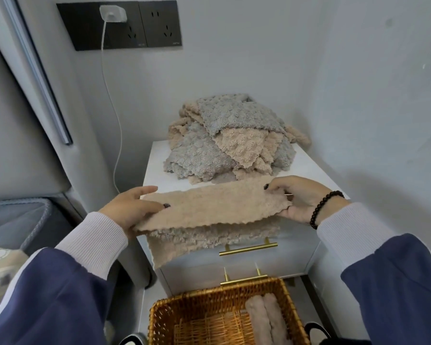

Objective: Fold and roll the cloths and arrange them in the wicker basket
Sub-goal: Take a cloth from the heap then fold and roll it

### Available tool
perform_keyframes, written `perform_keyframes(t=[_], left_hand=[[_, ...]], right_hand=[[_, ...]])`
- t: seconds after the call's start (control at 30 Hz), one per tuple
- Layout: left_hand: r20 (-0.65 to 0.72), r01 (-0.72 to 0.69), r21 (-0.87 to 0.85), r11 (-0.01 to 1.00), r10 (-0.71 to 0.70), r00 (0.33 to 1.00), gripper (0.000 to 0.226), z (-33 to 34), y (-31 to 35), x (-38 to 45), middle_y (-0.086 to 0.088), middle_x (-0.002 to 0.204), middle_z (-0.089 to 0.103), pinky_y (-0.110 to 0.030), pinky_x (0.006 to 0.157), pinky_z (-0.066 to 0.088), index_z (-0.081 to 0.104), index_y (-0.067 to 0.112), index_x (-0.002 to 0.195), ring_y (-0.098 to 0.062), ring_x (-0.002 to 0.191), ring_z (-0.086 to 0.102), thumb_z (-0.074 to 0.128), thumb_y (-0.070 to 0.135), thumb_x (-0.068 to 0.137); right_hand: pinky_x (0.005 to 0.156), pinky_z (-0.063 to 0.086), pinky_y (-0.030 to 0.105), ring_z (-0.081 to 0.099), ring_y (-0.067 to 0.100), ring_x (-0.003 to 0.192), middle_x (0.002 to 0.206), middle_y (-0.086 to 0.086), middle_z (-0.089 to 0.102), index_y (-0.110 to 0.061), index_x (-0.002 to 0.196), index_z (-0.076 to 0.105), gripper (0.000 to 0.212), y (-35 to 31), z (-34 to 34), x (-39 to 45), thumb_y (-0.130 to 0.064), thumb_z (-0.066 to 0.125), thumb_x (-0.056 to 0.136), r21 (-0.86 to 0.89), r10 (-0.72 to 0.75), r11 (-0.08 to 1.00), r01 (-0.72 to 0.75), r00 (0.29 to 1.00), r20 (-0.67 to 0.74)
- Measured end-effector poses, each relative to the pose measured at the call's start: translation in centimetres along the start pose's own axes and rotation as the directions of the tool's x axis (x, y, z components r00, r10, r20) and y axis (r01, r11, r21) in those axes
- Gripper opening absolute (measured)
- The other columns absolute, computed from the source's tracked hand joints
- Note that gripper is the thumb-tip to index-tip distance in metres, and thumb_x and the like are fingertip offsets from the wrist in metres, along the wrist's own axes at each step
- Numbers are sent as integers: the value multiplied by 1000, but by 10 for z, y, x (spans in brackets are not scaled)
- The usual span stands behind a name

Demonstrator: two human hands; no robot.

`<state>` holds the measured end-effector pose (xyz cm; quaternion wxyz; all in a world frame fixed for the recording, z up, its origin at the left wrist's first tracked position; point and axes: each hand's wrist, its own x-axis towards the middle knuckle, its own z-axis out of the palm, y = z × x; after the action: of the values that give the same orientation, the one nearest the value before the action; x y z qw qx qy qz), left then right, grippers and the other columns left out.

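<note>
While both hands, left [132, 207] and right [299, 199], pinch the beige cloth's [209, 205] ends taut to fold it lengthwise, the basket [164, 310] waits below for rolls.

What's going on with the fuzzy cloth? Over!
Left hand and right hand each grip an end of the beige cloth. Fold under way. Wicker basket holds two rolls. Nothing in the way.

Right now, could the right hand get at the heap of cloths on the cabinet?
Probably yes, but not freely: the right hand grips one end of the beige cloth. Nothing stands between it and the heap of cloths just behind.
</note>
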<state>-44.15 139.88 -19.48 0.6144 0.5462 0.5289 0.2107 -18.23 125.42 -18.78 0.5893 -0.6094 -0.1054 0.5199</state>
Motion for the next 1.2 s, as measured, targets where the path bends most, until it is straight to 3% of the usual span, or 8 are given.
perform_keyframes(t=[0.07,0.23,0.43,0.57,0.63,0.77,1.03,1.2], left_hand=[[72,21,97,995,-28,997,66,-4,-4,-1,-19,118,59,-32,63,59,48,20,135,-35,83,68,63,-13,80],[85,25,135,991,-36,996,68,-4,-5,-1,-13,123,58,-51,93,51,46,28,134,-35,106,63,71,-3,78],[-118,-115,87,990,125,985,16,0,-6,9,-7,95,71,-43,80,54,72,19,103,-24,77,62,68,15,87],[-167,-210,145,967,233,958,21,1,-4,12,-4,104,71,-39,90,54,73,35,87,-19,79,63,71,14,84],[-182,-243,105,964,259,949,28,0,-2,16,-6,116,66,-42,96,51,72,35,98,-20,98,65,75,13,80],[-102,-269,29,963,271,957,62,-2,-4,23,-3,135,57,-47,88,55,54,28,132,-24,105,67,76,7,78],[-118,-312,-38,949,306,945,47,3,-4,22,-2,124,62,-39,95,51,67,32,103,-21,108,65,65,-10,82],[-134,-246,-44,968,239,962,37,2,-1,17,-10,105,71,-43,88,54,73,23,97,-32,92,68,61,-10,84]], right_hand=[[54,59,30,68,20,62,69,9,70,-4,90,61,4,3,-1,5,-8,59,90,-41,18,999,-17,1000,13],[90,52,53,62,33,107,124,16,59,-1,121,58,74,15,-16,42,-23,88,58,-226,-68,973,39,990,-123],[63,51,30,59,20,64,83,11,62,-1,101,64,23,3,3,22,-9,71,82,-358,-59,933,19,993,-101],[83,55,47,66,42,87,95,24,69,2,103,67,51,2,5,31,-27,82,63,-365,-149,927,90,979,-138],[88,52,56,66,41,94,101,24,69,1,93,68,53,4,0,44,-34,81,56,-365,-218,920,142,960,-176],[96,49,47,62,26,106,124,12,61,-2,127,55,48,4,8,45,-13,71,83,-219,-279,947,237,942,-186],[69,59,36,68,22,77,101,11,70,-10,115,61,31,6,8,52,5,55,89,-109,-247,965,238,966,-78],[53,58,28,67,19,83,129,8,57,-13,136,47,53,8,3,53,11,52,89,-137,-263,956,258,964,-20]])
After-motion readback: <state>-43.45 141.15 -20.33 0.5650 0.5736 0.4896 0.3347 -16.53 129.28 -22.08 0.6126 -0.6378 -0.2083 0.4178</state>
